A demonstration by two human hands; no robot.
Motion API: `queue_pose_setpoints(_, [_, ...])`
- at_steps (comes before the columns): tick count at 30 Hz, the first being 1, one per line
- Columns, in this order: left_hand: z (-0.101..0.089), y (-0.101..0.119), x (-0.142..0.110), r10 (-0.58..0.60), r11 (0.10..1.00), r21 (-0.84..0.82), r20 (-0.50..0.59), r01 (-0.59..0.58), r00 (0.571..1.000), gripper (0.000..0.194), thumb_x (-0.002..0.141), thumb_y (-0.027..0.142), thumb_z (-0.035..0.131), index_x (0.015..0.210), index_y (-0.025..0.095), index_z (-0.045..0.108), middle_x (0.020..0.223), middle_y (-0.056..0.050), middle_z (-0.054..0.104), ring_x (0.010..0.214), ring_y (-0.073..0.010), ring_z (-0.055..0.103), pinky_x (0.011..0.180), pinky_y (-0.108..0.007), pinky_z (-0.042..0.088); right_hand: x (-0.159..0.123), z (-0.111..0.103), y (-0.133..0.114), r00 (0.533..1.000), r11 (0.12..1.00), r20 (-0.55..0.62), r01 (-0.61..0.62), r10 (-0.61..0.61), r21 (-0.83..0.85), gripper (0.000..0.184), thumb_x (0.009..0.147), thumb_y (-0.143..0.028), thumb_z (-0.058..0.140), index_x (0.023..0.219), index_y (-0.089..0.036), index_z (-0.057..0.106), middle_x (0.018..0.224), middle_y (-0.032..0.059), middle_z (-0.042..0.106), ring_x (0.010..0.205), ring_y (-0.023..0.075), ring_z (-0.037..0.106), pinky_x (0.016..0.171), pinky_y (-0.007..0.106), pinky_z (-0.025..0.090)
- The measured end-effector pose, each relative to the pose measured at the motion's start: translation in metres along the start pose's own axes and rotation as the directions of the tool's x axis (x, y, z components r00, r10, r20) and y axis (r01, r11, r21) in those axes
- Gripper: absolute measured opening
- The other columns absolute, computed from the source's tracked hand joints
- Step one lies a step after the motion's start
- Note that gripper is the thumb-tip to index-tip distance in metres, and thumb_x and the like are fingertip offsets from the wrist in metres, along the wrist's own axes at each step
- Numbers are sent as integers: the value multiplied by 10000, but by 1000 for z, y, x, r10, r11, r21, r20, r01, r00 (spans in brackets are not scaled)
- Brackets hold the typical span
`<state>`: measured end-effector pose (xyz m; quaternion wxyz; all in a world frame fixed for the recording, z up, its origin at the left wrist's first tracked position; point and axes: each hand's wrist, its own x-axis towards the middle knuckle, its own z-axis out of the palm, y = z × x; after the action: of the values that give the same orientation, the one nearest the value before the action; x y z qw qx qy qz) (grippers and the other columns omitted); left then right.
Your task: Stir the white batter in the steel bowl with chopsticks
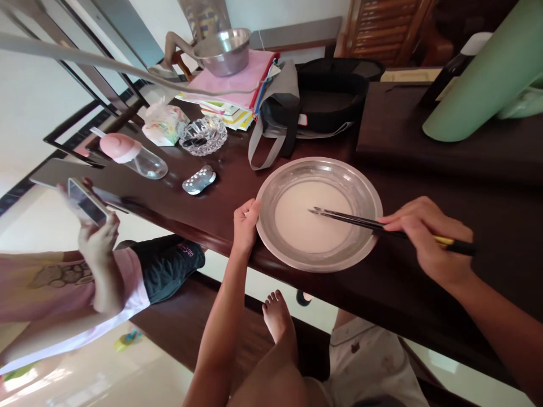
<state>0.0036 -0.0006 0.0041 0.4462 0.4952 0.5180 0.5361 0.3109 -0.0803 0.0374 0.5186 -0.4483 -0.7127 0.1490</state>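
A wide metal basin (271,240) sits near the front edge of the dark wooden table, with a milky white liquid (311,226) in its bottom. My left hand (246,223) grips the basin's left rim, fingers curled closed around it. In my right hand (436,240), at the basin's right side, is a pair of dark chopsticks (360,220), held closed between thumb and fingers. Their tips reach over the middle of the liquid; whether they dip into it is hard to tell.
Left of the basin lie a game controller (199,180), a pink-lidded bottle (133,155) and a glass ashtray (204,135). Behind are a black-grey bag (326,102) and stacked books (229,113) under a metal pan (224,53). A green cylinder (475,85) stands right. Another person (97,265) holds a phone.
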Motion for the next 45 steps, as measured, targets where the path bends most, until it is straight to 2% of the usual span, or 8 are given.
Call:
queue_pose_setpoints(6, [-1, -1, 0, -15, 1000, -2, 6, 15, 1000, 585, 771, 590, 708, 548, 193, 340, 529, 60, 276, 507, -73, 190, 459, -237, 178, 0, 0, -1, 987, 995, 132, 88, -92, 36, 212, 896, -114, 599, 848, -269, 736, 871, 4, 782, 761, 213, 661, 691, 395, 494])
queue_pose_setpoints(11, [-1, 0, 0, -7, 1000, 7, 5, 7, 1000, 589, 767, 591, 710, 549, 193, 333, 538, 59, 273, 513, -74, 196, 463, -238, 174, 1, -1, 0, 998, 999, -56, -4, 6, 39, 295, 940, -139, 528, 782, -288, 729, 762, 5, 742, 686, 217, 624, 636, 406, 458])
queue_pose_setpoints(16, [0, 1, 0, -4, 1000, 7, 4, 4, 1000, 586, 769, 592, 706, 553, 194, 334, 537, 58, 279, 512, -75, 196, 465, -237, 177, 0, 0, 0, 992, 998, 114, 57, -58, 11, 230, 912, -128, 582, 848, -284, 739, 868, 7, 779, 762, 229, 651, 692, 418, 485])
queue_pose_setpoints(20, [-1, -2, 0, 1, 1000, 14, 5, -1, 1000, 586, 777, 582, 704, 547, 191, 334, 540, 56, 278, 514, -75, 204, 464, -236, 180, 1, -1, 0, 999, 1000, -48, -15, 16, 16, 279, 938, -151, 539, 798, -295, 733, 785, 12, 744, 725, 234, 642, 656, 416, 470])
queue_pose_setpoints(30, [-2, -2, 0, -2, 1000, 13, 14, 1, 1000, 580, 787, 577, 694, 548, 192, 333, 541, 55, 281, 515, -76, 211, 467, -237, 176, 0, -2, 2, 1000, 999, -20, 14, -13, 49, 278, 931, -119, 534, 802, -273, 725, 787, 13, 747, 717, 210, 634, 651, 393, 474])
queue_pose_setpoints(35, [-3, -3, 1, 0, 1000, 9, 11, 0, 1000, 580, 789, 575, 694, 550, 194, 328, 538, 57, 275, 512, -76, 200, 468, -243, 172, 0, -1, 0, 986, 994, 137, 89, -97, 60, 234, 901, -98, 580, 864, -271, 733, 878, 13, 776, 769, 218, 662, 705, 405, 500])
queue_pose_setpoints(40, [-2, -1, 1, -11, 1000, 11, 11, 11, 1000, 583, 782, 574, 703, 547, 192, 330, 542, 56, 280, 515, -77, 208, 466, -241, 177, 0, -2, 0, 1000, 998, -12, -7, 8, 63, 291, 937, -124, 526, 786, -279, 720, 783, 11, 742, 707, 213, 633, 643, 400, 472])
queue_pose_setpoints(45, [-1, -2, 1, -8, 1000, 11, -1, 8, 1000, 581, 785, 561, 704, 546, 193, 324, 540, 56, 274, 512, -77, 203, 464, -243, 175, 0, -2, 1, 986, 995, 135, 91, -97, 52, 231, 903, -112, 580, 848, -276, 733, 860, 7, 775, 757, 219, 656, 694, 410, 501])
